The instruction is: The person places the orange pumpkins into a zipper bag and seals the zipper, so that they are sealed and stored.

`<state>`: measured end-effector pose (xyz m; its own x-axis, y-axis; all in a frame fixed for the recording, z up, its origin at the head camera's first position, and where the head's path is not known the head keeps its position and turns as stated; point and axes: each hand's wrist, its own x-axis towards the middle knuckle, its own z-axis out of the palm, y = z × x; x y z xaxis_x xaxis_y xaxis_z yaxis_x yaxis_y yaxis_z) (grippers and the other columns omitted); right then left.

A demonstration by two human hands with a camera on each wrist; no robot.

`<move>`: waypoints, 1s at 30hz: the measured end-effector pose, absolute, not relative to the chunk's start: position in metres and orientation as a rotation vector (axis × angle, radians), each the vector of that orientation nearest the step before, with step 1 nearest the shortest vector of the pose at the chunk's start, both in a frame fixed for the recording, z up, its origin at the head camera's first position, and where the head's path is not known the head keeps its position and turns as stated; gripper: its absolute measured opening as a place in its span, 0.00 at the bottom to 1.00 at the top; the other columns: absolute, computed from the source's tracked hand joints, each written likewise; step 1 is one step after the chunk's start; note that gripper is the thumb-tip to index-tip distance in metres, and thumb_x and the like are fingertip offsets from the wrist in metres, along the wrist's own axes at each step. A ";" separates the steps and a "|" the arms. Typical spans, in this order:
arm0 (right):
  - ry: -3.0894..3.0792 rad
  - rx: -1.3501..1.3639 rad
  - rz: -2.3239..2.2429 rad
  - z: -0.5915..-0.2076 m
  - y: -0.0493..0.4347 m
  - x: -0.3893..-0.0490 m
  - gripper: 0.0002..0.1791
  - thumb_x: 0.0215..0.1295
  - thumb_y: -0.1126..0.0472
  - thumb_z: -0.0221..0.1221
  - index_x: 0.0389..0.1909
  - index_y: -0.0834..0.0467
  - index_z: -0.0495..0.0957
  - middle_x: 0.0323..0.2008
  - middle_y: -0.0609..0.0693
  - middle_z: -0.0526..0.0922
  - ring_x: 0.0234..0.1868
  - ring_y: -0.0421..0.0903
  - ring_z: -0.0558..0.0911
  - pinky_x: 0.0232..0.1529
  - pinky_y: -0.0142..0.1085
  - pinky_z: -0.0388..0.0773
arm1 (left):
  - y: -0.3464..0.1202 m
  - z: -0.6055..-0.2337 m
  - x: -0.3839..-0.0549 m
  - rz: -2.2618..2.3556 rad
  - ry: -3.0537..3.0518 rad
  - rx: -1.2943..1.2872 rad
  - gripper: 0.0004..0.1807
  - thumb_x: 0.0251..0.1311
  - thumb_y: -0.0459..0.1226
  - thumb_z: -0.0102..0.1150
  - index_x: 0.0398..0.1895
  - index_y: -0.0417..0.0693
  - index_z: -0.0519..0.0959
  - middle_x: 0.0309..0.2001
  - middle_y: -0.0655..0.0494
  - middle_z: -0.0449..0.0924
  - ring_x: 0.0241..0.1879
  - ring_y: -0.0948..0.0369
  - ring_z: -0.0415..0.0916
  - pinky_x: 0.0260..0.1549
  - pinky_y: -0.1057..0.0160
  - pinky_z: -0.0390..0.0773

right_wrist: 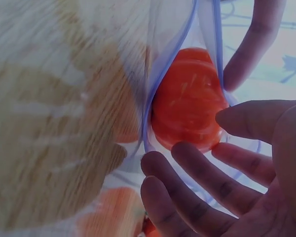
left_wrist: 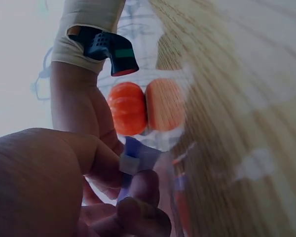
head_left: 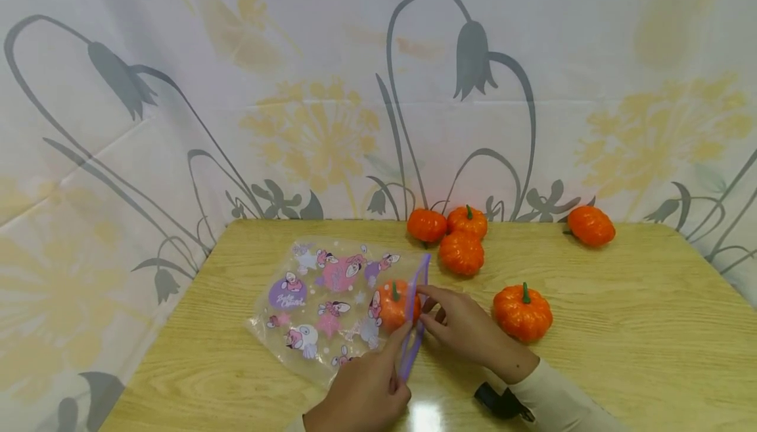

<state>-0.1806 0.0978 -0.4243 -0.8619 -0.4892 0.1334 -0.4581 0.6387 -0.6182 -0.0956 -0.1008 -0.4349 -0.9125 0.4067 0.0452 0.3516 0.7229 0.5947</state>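
Observation:
A clear zip bag with pink and purple cartoon prints lies flat on the table, its purple-edged mouth facing right. Just inside that mouth sits an orange toy pumpkin with a green stem. My left hand pinches the lower part of the purple edge, near a white slider. At the opening is my right hand, its fingers spread and loosely bent. In the right wrist view its thumb and fingertips are right at the pumpkin, and the bag's two lips stand apart around it.
Right of my right hand stands another pumpkin. Behind the bag, a group of three includes a front pumpkin; one more pumpkin lies at the back right. The wooden table ends at a flowered cloth. A black wrist camera sits by my right sleeve.

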 end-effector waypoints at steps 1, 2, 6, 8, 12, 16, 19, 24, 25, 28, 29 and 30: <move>2.819 -0.803 -1.023 -0.424 0.098 -0.180 0.24 0.66 0.62 0.63 0.63 0.60 0.75 0.42 0.51 0.86 0.31 0.35 0.80 0.31 0.25 0.78 | -0.101 -0.436 -0.096 0.962 2.830 0.622 0.47 0.50 0.33 0.59 0.77 0.56 0.57 0.17 0.72 0.63 0.13 0.75 0.59 0.11 0.72 0.64; 2.842 -0.798 -1.008 -0.423 0.098 -0.179 0.24 0.66 0.62 0.63 0.63 0.59 0.76 0.43 0.51 0.86 0.31 0.35 0.80 0.32 0.25 0.78 | -0.101 -0.436 -0.096 0.969 2.829 0.620 0.47 0.50 0.33 0.59 0.77 0.57 0.57 0.16 0.72 0.63 0.13 0.75 0.58 0.11 0.72 0.64; 2.962 -0.790 -0.935 -0.418 0.103 -0.174 0.22 0.65 0.60 0.63 0.60 0.55 0.79 0.45 0.49 0.86 0.33 0.36 0.80 0.32 0.26 0.78 | -0.099 -0.441 -0.095 0.990 2.820 0.612 0.47 0.50 0.32 0.58 0.77 0.59 0.57 0.16 0.72 0.62 0.13 0.75 0.57 0.10 0.72 0.63; 3.011 -0.818 -0.907 -0.413 0.108 -0.170 0.20 0.65 0.60 0.63 0.59 0.55 0.80 0.45 0.49 0.86 0.35 0.39 0.82 0.33 0.28 0.79 | -0.098 -0.443 -0.095 0.992 2.815 0.606 0.47 0.51 0.32 0.58 0.77 0.59 0.56 0.16 0.72 0.62 0.13 0.74 0.57 0.10 0.72 0.62; 3.100 -0.910 -0.865 -0.403 0.123 -0.160 0.16 0.65 0.60 0.64 0.54 0.53 0.82 0.44 0.47 0.86 0.40 0.42 0.83 0.35 0.30 0.81 | -0.098 -0.443 -0.096 0.984 2.829 0.627 0.46 0.51 0.32 0.58 0.77 0.59 0.57 0.16 0.71 0.60 0.12 0.74 0.55 0.09 0.72 0.61; 3.220 -1.145 -0.847 -0.397 0.142 -0.154 0.14 0.61 0.63 0.67 0.48 0.52 0.85 0.43 0.45 0.85 0.35 0.37 0.80 0.30 0.27 0.78 | -0.099 -0.440 -0.096 0.985 2.837 0.635 0.46 0.51 0.31 0.59 0.77 0.60 0.57 0.17 0.71 0.61 0.13 0.74 0.55 0.09 0.72 0.61; 3.320 -1.320 -0.808 -0.396 0.159 -0.154 0.10 0.64 0.59 0.66 0.45 0.53 0.85 0.40 0.45 0.84 0.35 0.37 0.78 0.30 0.29 0.79 | -0.100 -0.439 -0.096 0.977 2.855 0.659 0.46 0.52 0.31 0.58 0.77 0.59 0.56 0.17 0.70 0.61 0.13 0.73 0.55 0.10 0.72 0.62; 3.407 -1.288 -0.728 -0.395 0.182 -0.155 0.15 0.53 0.64 0.71 0.44 0.52 0.85 0.43 0.45 0.82 0.46 0.44 0.79 0.43 0.34 0.77 | -0.101 -0.439 -0.097 0.984 2.855 0.688 0.46 0.53 0.31 0.58 0.77 0.60 0.55 0.19 0.69 0.61 0.15 0.73 0.56 0.11 0.72 0.63; 3.411 -1.264 -0.718 -0.395 0.185 -0.155 0.20 0.47 0.68 0.72 0.44 0.53 0.85 0.44 0.45 0.82 0.47 0.45 0.78 0.45 0.35 0.76 | -0.101 -0.439 -0.097 0.989 2.847 0.683 0.46 0.54 0.31 0.58 0.77 0.60 0.55 0.19 0.69 0.61 0.14 0.73 0.56 0.11 0.72 0.63; 3.425 -1.197 -0.700 -0.396 0.194 -0.155 0.22 0.45 0.69 0.72 0.44 0.53 0.85 0.47 0.48 0.81 0.50 0.48 0.76 0.44 0.36 0.73 | -0.103 -0.439 -0.096 0.995 2.834 0.679 0.46 0.53 0.31 0.58 0.77 0.59 0.55 0.18 0.70 0.61 0.14 0.73 0.55 0.11 0.72 0.62; 3.428 -1.178 -0.702 -0.397 0.195 -0.156 0.22 0.45 0.69 0.72 0.45 0.53 0.84 0.48 0.49 0.80 0.50 0.49 0.76 0.43 0.37 0.74 | -0.103 -0.439 -0.096 0.994 2.834 0.680 0.46 0.53 0.31 0.58 0.77 0.59 0.55 0.18 0.70 0.61 0.14 0.73 0.55 0.10 0.72 0.62; 3.432 -1.156 -0.703 -0.397 0.197 -0.156 0.23 0.45 0.69 0.72 0.46 0.54 0.84 0.49 0.51 0.80 0.50 0.49 0.75 0.41 0.39 0.75 | -0.103 -0.439 -0.096 0.993 2.834 0.683 0.45 0.53 0.30 0.58 0.77 0.58 0.55 0.18 0.70 0.60 0.14 0.74 0.55 0.10 0.73 0.62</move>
<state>-0.1558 0.1965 -0.3970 -0.6718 -0.4413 0.5949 -0.6398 0.7505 -0.1657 -0.0961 -0.1032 -0.4389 -0.8998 0.4276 0.0865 0.3881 0.6939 0.6066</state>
